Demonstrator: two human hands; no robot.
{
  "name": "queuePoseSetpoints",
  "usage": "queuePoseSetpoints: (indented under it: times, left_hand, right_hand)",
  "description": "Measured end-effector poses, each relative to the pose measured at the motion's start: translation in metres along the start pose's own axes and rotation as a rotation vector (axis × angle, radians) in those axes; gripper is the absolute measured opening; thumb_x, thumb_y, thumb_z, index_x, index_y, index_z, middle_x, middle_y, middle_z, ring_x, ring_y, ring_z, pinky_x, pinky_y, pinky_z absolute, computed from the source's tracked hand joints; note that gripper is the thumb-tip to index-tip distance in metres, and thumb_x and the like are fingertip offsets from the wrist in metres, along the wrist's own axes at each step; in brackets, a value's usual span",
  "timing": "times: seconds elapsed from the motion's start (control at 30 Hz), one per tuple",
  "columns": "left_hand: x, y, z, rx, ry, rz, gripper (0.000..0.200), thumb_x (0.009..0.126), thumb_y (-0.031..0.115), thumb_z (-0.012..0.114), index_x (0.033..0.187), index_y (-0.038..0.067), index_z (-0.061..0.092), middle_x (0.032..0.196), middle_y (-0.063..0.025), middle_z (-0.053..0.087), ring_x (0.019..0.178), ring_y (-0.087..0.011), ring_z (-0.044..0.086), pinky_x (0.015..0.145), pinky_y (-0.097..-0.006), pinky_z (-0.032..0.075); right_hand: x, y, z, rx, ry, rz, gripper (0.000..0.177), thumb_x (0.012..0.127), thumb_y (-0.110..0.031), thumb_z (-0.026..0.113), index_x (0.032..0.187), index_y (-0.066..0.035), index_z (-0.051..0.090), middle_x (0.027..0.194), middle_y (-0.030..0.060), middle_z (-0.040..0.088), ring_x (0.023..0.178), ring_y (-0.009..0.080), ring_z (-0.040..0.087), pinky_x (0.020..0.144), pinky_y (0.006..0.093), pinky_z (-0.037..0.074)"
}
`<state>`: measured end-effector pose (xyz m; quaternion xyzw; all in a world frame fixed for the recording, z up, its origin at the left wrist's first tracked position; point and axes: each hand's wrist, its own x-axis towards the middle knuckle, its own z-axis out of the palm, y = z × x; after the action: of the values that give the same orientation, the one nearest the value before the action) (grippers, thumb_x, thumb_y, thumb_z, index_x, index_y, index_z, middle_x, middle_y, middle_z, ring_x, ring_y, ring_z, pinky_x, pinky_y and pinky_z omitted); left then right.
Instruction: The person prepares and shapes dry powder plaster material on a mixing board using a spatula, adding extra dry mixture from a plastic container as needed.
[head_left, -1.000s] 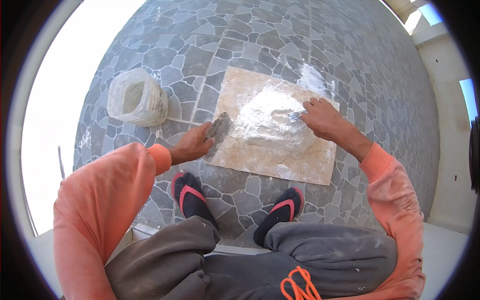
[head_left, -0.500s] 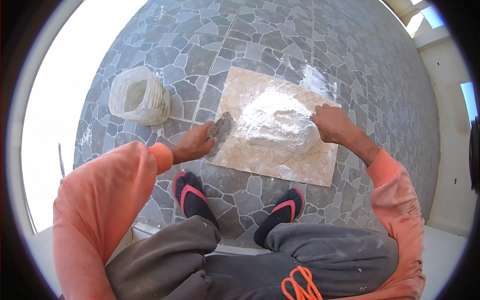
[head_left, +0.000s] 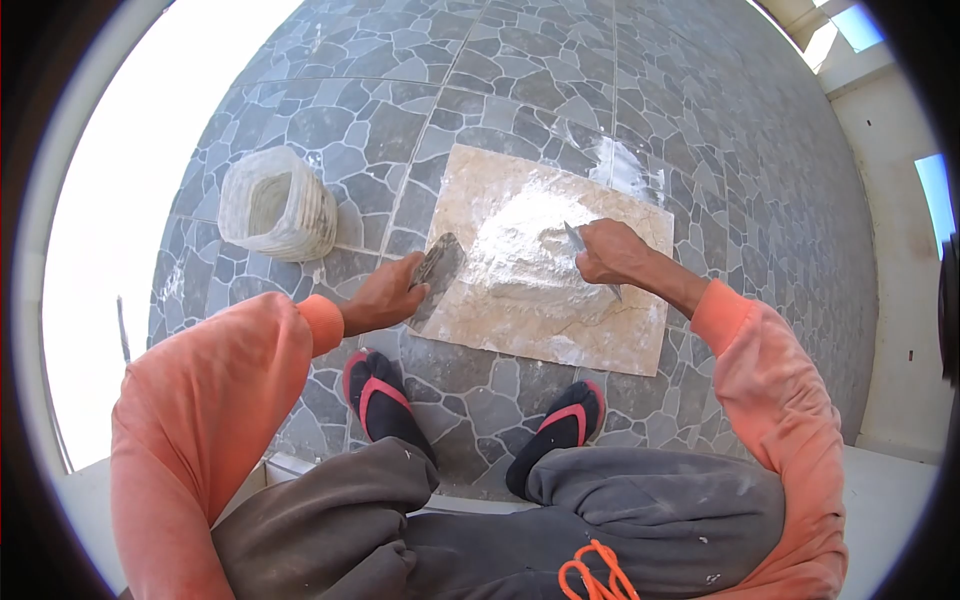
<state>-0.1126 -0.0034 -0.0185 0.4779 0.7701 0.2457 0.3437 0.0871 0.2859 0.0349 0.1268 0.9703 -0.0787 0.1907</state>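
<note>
A heap of white powder (head_left: 520,245) lies on a flat beige board (head_left: 590,345) on the floor. My left hand (head_left: 388,294) is closed around a scraper (head_left: 441,285) with a wide, smeared grey blade, at the left edge of the board beside the heap. Over the right side of the powder, my right hand (head_left: 616,252) grips a second metal scraper (head_left: 573,237), its thin blade edge-on and pointing into the heap. My fingers cover most of this tool, so its handle is hidden.
A whitish, crusted plastic bucket (head_left: 278,208) stands left of the board. White residue (head_left: 622,168) marks the stone-patterned floor (head_left: 540,90) behind the board. My feet in red-strapped sandals (head_left: 385,395) are just in front of it.
My right hand has moved left from the board's right edge to over the powder, and its metal blade now shows. My left hand with its scraper has hardly moved.
</note>
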Motion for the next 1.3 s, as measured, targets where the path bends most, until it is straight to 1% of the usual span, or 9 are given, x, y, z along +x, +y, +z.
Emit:
queuePoseSetpoints:
  times: [0.2, 0.4, 0.5, 0.57, 0.6, 0.67, 0.8, 1.0, 1.3]
  left_hand:
    - [-0.001, -0.001, -0.001, -0.005, -0.010, -0.017, 0.045, 0.085, 0.019, 0.058, 0.120, -0.009, 0.048, 0.100, -0.0341, 0.060, 0.097, -0.0484, 0.058, 0.084, -0.0477, 0.046]
    - [-0.003, -0.007, -0.001, -0.015, 0.006, -0.011, 0.044, 0.085, 0.018, 0.058, 0.119, -0.008, 0.048, 0.100, -0.0338, 0.060, 0.097, -0.0487, 0.058, 0.084, -0.0483, 0.045]
    - [-0.003, -0.010, 0.001, -0.021, 0.010, 0.004, 0.041, 0.086, 0.017, 0.058, 0.117, -0.007, 0.048, 0.096, -0.0326, 0.060, 0.093, -0.0486, 0.058, 0.082, -0.0497, 0.045]
    - [-0.002, -0.010, 0.002, -0.014, 0.040, 0.047, 0.035, 0.086, 0.016, 0.058, 0.113, -0.004, 0.048, 0.088, -0.0309, 0.060, 0.087, -0.0483, 0.058, 0.078, -0.0520, 0.044]
    - [-0.002, -0.009, 0.001, -0.019, 0.030, 0.040, 0.037, 0.086, 0.016, 0.058, 0.114, -0.005, 0.048, 0.091, -0.0313, 0.060, 0.088, -0.0483, 0.058, 0.079, -0.0510, 0.044]
    - [-0.001, -0.008, 0.001, -0.029, 0.010, 0.026, 0.041, 0.085, 0.018, 0.058, 0.116, -0.007, 0.048, 0.096, -0.0320, 0.060, 0.092, -0.0483, 0.058, 0.082, -0.0490, 0.045]
    - [0.002, -0.002, 0.001, -0.020, 0.003, 0.021, 0.041, 0.085, 0.018, 0.058, 0.116, -0.007, 0.049, 0.096, -0.0321, 0.060, 0.092, -0.0481, 0.058, 0.081, -0.0489, 0.045]
    - [0.000, -0.001, 0.000, 0.001, -0.001, 0.023, 0.043, 0.085, 0.018, 0.059, 0.118, -0.007, 0.048, 0.099, -0.0322, 0.060, 0.095, -0.0477, 0.058, 0.083, -0.0489, 0.045]
    - [-0.001, -0.011, 0.004, -0.017, 0.033, 0.020, 0.041, 0.085, 0.017, 0.058, 0.117, -0.007, 0.049, 0.099, -0.0324, 0.060, 0.095, -0.0477, 0.058, 0.083, -0.0482, 0.045]
  right_hand:
    - [0.001, -0.006, -0.004, 0.041, 0.068, -0.146, 0.024, 0.071, -0.014, 0.055, 0.079, 0.007, 0.064, 0.077, 0.0273, 0.063, 0.075, 0.0424, 0.064, 0.069, 0.0480, 0.054]
    - [-0.010, -0.005, -0.018, -0.126, -0.029, -0.195, 0.019, 0.078, -0.007, 0.055, 0.091, -0.004, 0.069, 0.090, 0.0189, 0.060, 0.084, 0.0375, 0.061, 0.074, 0.0486, 0.050]
    - [-0.019, -0.002, -0.028, -0.382, -0.077, -0.276, 0.020, 0.079, -0.004, 0.058, 0.093, -0.008, 0.071, 0.093, 0.0144, 0.059, 0.091, 0.0321, 0.058, 0.077, 0.0433, 0.048]
    - [-0.025, 0.003, -0.029, -0.481, -0.045, -0.279, 0.011, 0.079, -0.008, 0.061, 0.085, -0.008, 0.071, 0.091, 0.0119, 0.059, 0.091, 0.0281, 0.058, 0.075, 0.0404, 0.046]
    - [-0.027, 0.005, -0.029, -0.530, -0.029, -0.280, 0.009, 0.079, -0.010, 0.062, 0.080, -0.008, 0.070, 0.090, 0.0106, 0.060, 0.091, 0.0261, 0.057, 0.074, 0.0389, 0.045]
    - [-0.027, 0.009, -0.032, -0.508, 0.002, -0.261, 0.010, 0.080, -0.010, 0.061, 0.080, -0.008, 0.070, 0.091, 0.0107, 0.060, 0.091, 0.0263, 0.057, 0.076, 0.0395, 0.045]
    - [-0.021, 0.006, -0.030, -0.478, 0.139, -0.288, 0.011, 0.082, -0.010, 0.059, 0.079, -0.009, 0.070, 0.093, 0.0105, 0.059, 0.093, 0.0256, 0.056, 0.078, 0.0384, 0.045]
    - [-0.017, 0.001, -0.020, -0.490, 0.053, -0.407, 0.011, 0.082, -0.010, 0.060, 0.077, -0.011, 0.070, 0.094, 0.0093, 0.058, 0.097, 0.0243, 0.055, 0.082, 0.0363, 0.043]
    - [-0.038, 0.028, -0.030, -0.551, -0.024, -0.368, 0.010, 0.080, -0.011, 0.062, 0.072, -0.011, 0.069, 0.092, 0.0079, 0.058, 0.094, 0.0226, 0.054, 0.082, 0.0351, 0.042]
